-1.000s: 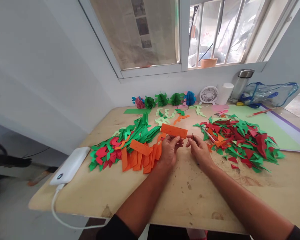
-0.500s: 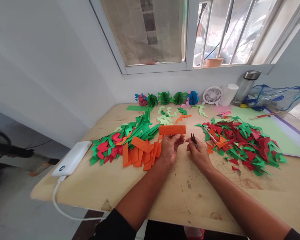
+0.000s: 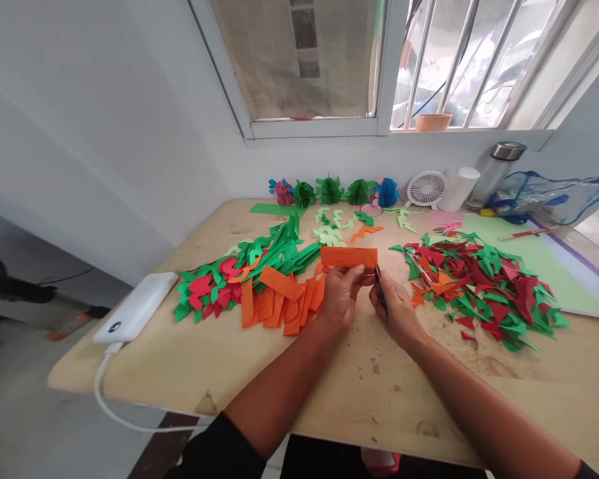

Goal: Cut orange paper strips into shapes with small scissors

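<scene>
An orange paper strip [image 3: 348, 257] with faint curved lines on it is pinched along its lower edge by my left hand [image 3: 343, 291]. My right hand [image 3: 395, 305] is closed around small dark scissors [image 3: 380, 291], whose tips touch the right end of the strip. Left of my hands lie overlapping orange strips [image 3: 279, 303], green cut paper [image 3: 284, 249] and red pieces [image 3: 202, 287]. A heap of red, green and orange scraps [image 3: 484, 289] lies to the right.
Paper figures [image 3: 331, 191] line the back of the table by a small fan [image 3: 426, 189], a white cylinder [image 3: 459, 189] and a glass bottle [image 3: 497, 174]. A white power bank [image 3: 136, 307] with a cable sits at the left edge. A green sheet [image 3: 574, 266] lies at right.
My right hand has moved the scissors up to the right end of the orange strip, and their blades no longer show spread. The view has shifted slightly.
</scene>
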`<action>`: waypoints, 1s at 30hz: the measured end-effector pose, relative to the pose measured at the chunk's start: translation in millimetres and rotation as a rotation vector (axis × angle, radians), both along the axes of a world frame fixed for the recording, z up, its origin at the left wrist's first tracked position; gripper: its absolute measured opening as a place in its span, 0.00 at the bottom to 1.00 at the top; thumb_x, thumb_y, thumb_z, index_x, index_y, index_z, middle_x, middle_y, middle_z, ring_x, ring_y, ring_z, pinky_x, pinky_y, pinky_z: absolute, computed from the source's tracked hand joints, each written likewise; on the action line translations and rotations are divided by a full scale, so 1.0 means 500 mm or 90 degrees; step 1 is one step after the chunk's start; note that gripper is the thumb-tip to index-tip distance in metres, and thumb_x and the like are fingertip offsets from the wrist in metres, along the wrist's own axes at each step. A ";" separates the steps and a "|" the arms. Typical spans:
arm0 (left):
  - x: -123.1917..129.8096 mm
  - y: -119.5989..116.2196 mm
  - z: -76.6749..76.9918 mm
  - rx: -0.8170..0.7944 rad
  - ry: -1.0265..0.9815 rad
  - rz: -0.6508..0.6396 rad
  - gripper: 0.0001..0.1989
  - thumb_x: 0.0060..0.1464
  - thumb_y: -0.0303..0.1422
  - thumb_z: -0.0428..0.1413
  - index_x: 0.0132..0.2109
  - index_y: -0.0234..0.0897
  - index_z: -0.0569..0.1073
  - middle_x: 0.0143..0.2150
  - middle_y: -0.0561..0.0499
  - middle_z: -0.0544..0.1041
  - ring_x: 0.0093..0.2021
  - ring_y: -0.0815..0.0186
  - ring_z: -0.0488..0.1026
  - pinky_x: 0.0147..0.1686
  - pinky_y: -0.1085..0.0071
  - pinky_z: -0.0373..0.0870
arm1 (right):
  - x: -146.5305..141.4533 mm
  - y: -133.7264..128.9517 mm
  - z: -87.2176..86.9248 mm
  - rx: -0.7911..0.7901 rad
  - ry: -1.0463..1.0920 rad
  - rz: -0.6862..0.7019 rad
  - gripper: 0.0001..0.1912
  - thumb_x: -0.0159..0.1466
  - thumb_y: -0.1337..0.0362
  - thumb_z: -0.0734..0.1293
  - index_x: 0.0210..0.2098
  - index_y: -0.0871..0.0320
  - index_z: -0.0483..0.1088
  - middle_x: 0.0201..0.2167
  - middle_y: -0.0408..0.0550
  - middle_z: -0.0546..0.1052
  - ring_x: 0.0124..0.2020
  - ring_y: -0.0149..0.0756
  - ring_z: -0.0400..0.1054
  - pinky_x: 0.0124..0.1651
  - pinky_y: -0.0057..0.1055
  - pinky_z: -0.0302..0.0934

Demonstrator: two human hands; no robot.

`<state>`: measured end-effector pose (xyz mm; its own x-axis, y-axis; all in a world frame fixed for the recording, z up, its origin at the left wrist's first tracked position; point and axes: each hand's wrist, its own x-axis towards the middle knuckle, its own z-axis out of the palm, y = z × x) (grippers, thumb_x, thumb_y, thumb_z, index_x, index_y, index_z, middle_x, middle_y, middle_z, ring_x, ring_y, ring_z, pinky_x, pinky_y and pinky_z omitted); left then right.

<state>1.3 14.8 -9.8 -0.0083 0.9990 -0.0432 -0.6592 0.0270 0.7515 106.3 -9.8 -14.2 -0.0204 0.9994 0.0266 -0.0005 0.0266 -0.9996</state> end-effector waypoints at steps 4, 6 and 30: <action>0.006 -0.005 0.000 0.001 -0.006 0.002 0.13 0.39 0.32 0.65 0.34 0.33 0.75 0.31 0.49 0.79 0.31 0.66 0.75 0.33 0.69 0.70 | -0.006 0.006 -0.014 -0.066 0.100 -0.005 0.27 0.59 0.39 0.61 0.22 0.57 0.63 0.14 0.37 0.60 0.14 0.24 0.47 0.15 0.25 0.39; 0.007 -0.006 0.001 0.002 -0.015 0.004 0.13 0.39 0.31 0.65 0.34 0.33 0.75 0.31 0.49 0.79 0.30 0.67 0.75 0.32 0.70 0.69 | -0.006 0.009 -0.022 -0.083 0.138 -0.007 0.27 0.58 0.39 0.62 0.21 0.57 0.62 0.14 0.37 0.60 0.13 0.23 0.47 0.15 0.25 0.37; 0.013 -0.015 0.013 -0.002 -0.015 0.014 0.12 0.37 0.32 0.67 0.31 0.32 0.75 0.27 0.51 0.77 0.28 0.69 0.73 0.33 0.71 0.69 | -0.009 0.007 -0.013 -0.074 0.196 -0.015 0.26 0.56 0.40 0.66 0.22 0.58 0.63 0.11 0.34 0.57 0.12 0.22 0.44 0.14 0.24 0.35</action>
<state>7.8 7.5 -3.2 -0.0287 0.9985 -0.0470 -0.6777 0.0151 0.7352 101.6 -6.3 -20.6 -0.0067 0.9962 -0.0870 -0.3035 -0.0849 -0.9490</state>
